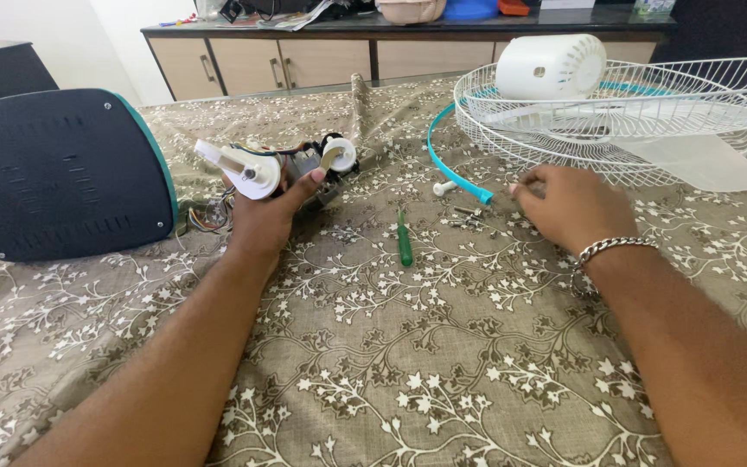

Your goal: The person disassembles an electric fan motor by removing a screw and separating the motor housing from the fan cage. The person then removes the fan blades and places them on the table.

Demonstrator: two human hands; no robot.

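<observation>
- Left hand (pixel 263 216) wrapped around a fan motor assembly (pixel 291 166), thumb pressed along its side, fingers curled behind; lifted just above the cloth.
- Motor assembly: white plastic caps and a round white knob at each end, dark metal core between, thin coloured wires (pixel 209 216) trailing down beside the wrist.
- Right hand (pixel 568 207) resting knuckles-up on the cloth, fingertips pinched together on a small pale part; too small to tell what it is.
- Silver chain bracelet (pixel 614 247) around the right wrist.
- Between the hands, a green-handled screwdriver (pixel 404 240) lying flat, with a few small dark screws (pixel 467 216) near the right fingertips.
- Just beyond the right hand, a curved teal plastic rim strip (pixel 456 169) and a short white peg (pixel 444 187) touching it.
- Further out, a white wire fan guard (pixel 650 108) lying dish-like, holding a translucent fan blade (pixel 702 160) and a white ribbed motor cover (pixel 551 66).
- Far left, a dark blue fan base (pixel 58 173) with a teal edge, slotted and dotted surface.
- Underneath everything, a grey-brown tablecloth (pixel 408 363) printed with white floral vines.
</observation>
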